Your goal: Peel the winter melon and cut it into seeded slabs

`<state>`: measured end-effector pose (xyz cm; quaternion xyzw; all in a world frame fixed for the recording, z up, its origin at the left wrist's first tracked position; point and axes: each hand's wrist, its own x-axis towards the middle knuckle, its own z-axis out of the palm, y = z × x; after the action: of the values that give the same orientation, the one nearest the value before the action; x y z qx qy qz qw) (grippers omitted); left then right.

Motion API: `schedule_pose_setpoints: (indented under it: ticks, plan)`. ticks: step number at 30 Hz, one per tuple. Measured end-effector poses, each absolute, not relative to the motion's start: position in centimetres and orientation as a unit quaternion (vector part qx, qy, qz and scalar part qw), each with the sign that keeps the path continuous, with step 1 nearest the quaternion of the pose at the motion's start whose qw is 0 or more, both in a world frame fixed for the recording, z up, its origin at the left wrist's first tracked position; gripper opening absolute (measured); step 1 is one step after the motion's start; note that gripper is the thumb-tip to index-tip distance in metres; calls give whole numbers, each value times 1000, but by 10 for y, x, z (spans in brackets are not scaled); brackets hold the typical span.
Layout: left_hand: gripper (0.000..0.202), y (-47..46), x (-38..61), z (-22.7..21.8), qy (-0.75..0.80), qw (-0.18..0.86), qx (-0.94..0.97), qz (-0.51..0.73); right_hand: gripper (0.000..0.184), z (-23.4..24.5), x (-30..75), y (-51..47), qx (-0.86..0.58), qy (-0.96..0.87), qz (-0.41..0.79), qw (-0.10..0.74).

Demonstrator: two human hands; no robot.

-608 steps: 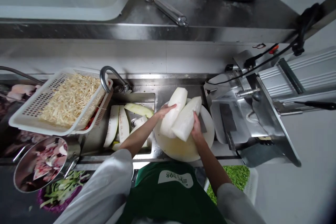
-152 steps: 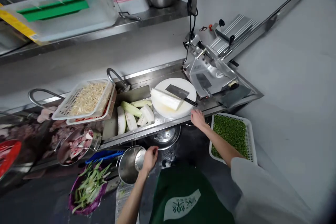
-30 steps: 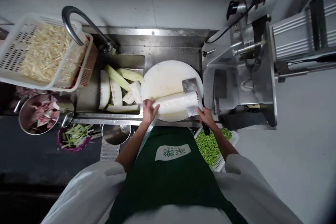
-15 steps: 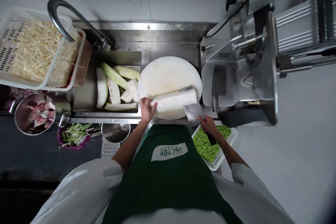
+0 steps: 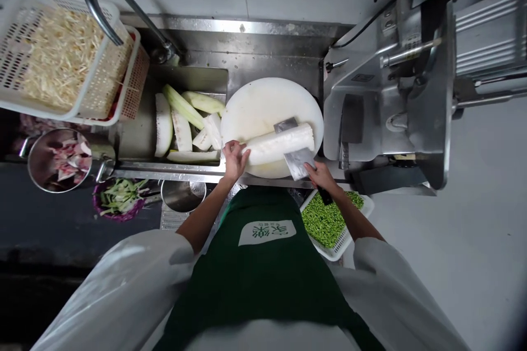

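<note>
A long peeled white gourd piece (image 5: pixel 280 143) lies across the near half of a round white cutting board (image 5: pixel 263 104). My left hand (image 5: pixel 234 159) grips its left end, fingers curled over it. My right hand (image 5: pixel 322 176) is closed on the black handle of a cleaver (image 5: pixel 297 162). The cleaver's blade lies flat through the gourd near its right end, with the blade tip showing on the far side.
More gourd pieces (image 5: pixel 181 126) lie in the sink left of the board, under a tap (image 5: pixel 119 8). A white basket of shreds (image 5: pixel 61 60) sits far left, a metal slicer (image 5: pixel 391 93) on the right. Below the counter stand a tray of green pieces (image 5: pixel 329 225), a pot of meat (image 5: pixel 60 159) and a metal bowl (image 5: pixel 183 194).
The cleaver has gone back into the gourd: half a second ago its blade was drawn out toward me at the board's near edge. My left hand has kept its grip.
</note>
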<state>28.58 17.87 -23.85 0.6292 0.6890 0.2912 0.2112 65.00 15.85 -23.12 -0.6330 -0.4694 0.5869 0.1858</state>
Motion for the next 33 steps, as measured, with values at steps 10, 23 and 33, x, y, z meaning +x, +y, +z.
schedule_pose_setpoints:
  ticks: [10, 23, 33]
  plan:
    - [16, 182, 252, -215, 663, 222, 664, 265, 57, -233, 635, 150, -630, -490, 582, 156]
    - [16, 199, 236, -207, 617, 258, 710, 221, 57, -241, 583, 136, -653, -493, 553, 157]
    - [23, 215, 229, -207, 547, 246, 784, 160, 57, -237, 522, 118, -681, -485, 517, 183]
